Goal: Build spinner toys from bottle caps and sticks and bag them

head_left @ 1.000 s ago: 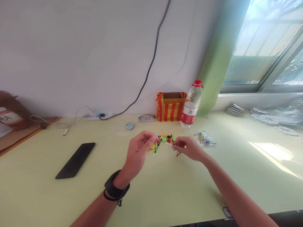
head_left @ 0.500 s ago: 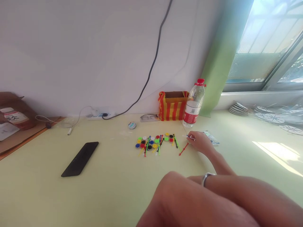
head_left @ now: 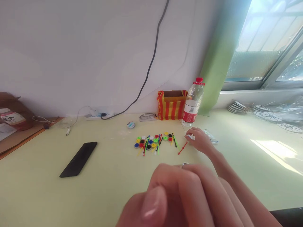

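Observation:
My left hand (head_left: pixel 180 195) is raised close to the camera, large and blurred, with its fingers curled together and a ring on one finger. What it holds, if anything, is hidden. My right hand (head_left: pixel 200 140) rests on the pale green table (head_left: pixel 113 186), pinching a small blue and white stick at its fingertips. Just left of that hand lies a red stick (head_left: pixel 182 148). Further left sits a cluster of small coloured discs and thin sticks (head_left: pixel 153 142). A clear plastic bag (head_left: pixel 211 137) lies partly behind my right hand.
A water bottle with a red cap (head_left: pixel 193 104) and a red-and-yellow striped bag (head_left: pixel 171 105) stand by the wall. A black phone (head_left: pixel 79 159) lies at the left. A power strip (head_left: pixel 98 116) with cables and a small round object (head_left: pixel 131 125) lie further back.
My left hand left the pile and rose up in front of the camera. My right hand moved right and settled on the table beside the plastic bag, uncovering the discs and sticks.

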`<state>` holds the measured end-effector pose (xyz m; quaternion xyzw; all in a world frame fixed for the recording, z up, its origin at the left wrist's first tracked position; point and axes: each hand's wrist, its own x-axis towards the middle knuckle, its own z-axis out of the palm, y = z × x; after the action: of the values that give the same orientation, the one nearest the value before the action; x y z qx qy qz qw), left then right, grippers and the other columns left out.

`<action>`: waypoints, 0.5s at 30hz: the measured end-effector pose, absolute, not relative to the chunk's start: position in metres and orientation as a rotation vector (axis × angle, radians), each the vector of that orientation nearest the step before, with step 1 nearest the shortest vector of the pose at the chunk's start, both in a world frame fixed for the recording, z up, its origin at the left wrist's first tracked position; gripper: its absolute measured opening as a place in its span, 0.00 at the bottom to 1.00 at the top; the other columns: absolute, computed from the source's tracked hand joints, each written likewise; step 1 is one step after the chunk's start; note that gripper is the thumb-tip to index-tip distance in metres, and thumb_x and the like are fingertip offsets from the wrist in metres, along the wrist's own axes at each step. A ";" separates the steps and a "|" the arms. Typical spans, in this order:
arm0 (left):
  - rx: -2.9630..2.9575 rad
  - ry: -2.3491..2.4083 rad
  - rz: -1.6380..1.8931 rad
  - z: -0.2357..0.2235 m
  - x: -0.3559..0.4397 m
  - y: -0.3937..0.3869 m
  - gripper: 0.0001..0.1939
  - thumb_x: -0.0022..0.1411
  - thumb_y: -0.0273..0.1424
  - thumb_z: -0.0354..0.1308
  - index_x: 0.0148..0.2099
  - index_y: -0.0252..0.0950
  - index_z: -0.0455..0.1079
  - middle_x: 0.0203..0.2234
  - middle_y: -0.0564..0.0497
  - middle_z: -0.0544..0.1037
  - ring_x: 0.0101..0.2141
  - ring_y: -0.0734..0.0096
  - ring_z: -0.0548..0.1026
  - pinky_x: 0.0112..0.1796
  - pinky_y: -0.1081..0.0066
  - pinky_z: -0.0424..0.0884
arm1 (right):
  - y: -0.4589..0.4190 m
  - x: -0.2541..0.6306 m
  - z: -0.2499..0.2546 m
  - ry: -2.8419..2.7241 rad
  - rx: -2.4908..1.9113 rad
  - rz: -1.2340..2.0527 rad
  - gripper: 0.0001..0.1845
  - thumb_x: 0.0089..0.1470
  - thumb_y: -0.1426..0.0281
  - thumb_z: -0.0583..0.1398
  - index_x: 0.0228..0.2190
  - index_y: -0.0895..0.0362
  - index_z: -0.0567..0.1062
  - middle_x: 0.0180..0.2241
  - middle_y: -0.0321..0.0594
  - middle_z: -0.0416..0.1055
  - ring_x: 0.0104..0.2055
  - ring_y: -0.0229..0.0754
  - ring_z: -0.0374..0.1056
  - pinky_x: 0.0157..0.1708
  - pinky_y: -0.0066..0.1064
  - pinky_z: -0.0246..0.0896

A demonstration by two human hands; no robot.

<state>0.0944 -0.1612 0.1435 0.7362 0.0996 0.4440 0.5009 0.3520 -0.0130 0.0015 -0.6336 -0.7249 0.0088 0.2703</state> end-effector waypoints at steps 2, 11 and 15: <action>1.749 0.302 1.113 0.148 0.091 -0.141 0.27 0.75 0.44 0.37 0.33 0.45 0.74 0.28 0.45 0.77 0.33 0.57 0.76 0.35 0.58 0.74 | -0.016 0.345 0.006 -1.997 -1.584 0.157 0.06 0.58 0.68 0.59 0.33 0.54 0.77 0.33 0.40 0.76 0.35 0.44 0.71 0.35 0.33 0.61; 2.659 1.331 0.768 0.033 0.067 -0.012 0.20 0.69 0.34 0.54 0.61 0.38 0.68 0.61 0.41 0.71 0.66 0.43 0.59 0.63 0.43 0.59 | -0.022 0.308 -0.006 -2.083 -1.406 0.265 0.07 0.61 0.71 0.58 0.40 0.53 0.76 0.39 0.42 0.76 0.43 0.47 0.71 0.42 0.36 0.66; 2.727 1.401 0.603 -0.006 0.056 -0.003 0.25 0.73 0.36 0.46 0.69 0.40 0.60 0.69 0.44 0.62 0.71 0.42 0.49 0.66 0.40 0.49 | -0.026 0.297 -0.007 -2.116 -1.344 0.250 0.09 0.62 0.72 0.58 0.44 0.52 0.76 0.43 0.43 0.75 0.48 0.48 0.70 0.49 0.40 0.66</action>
<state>0.0560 -0.0028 -0.0057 0.8727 0.4485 0.1929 0.0087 0.2966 -0.0262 -0.0075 -0.5080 -0.7995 0.0943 0.3063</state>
